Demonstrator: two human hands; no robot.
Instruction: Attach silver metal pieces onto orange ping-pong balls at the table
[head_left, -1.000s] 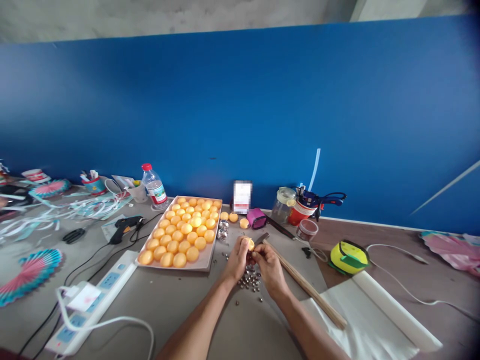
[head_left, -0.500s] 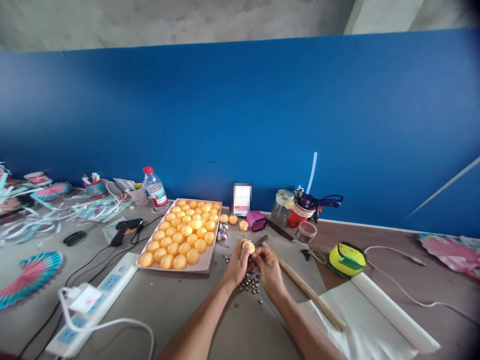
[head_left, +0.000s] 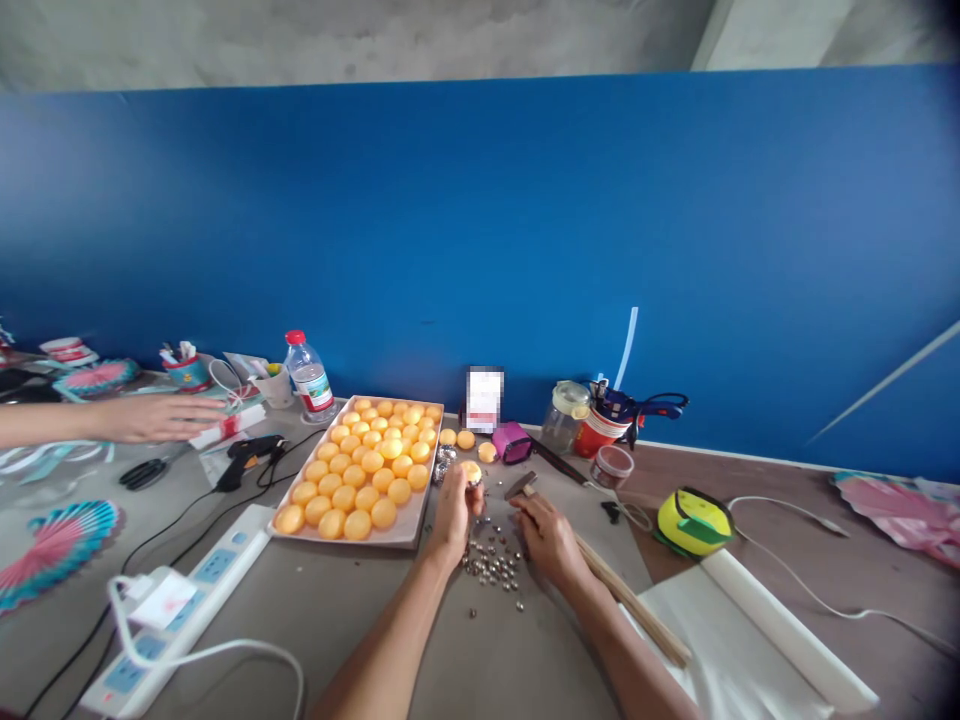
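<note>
Held upright in the closed fingers of my left hand (head_left: 451, 515) is an orange ball (head_left: 470, 470) with shiny metal around its lower part. My right hand (head_left: 549, 532) lies over the wooden handle of a hammer (head_left: 520, 485), close to its head, with the fingers curled around the handle. The rest of the handle slants along the table under my right forearm. Between my hands small silver bells or studs (head_left: 493, 566) are scattered; they are too small to tell which. A shallow box (head_left: 420, 522) full of orange balls stands left of my left hand.
Another person's hand (head_left: 161, 415) reaches in at the left near a glue gun (head_left: 247, 455). A power strip (head_left: 214, 570) with cables lies at front left. Behind are a plastic bottle (head_left: 310, 380), a purple pouch (head_left: 512, 443) and a jar (head_left: 564, 415). A white sheet roll (head_left: 787, 630) lies right.
My hands have moved apart. The left has drawn leftward with the ball; the right has let go of the ball and come down on the hammer. Another person's hand has entered at left.
</note>
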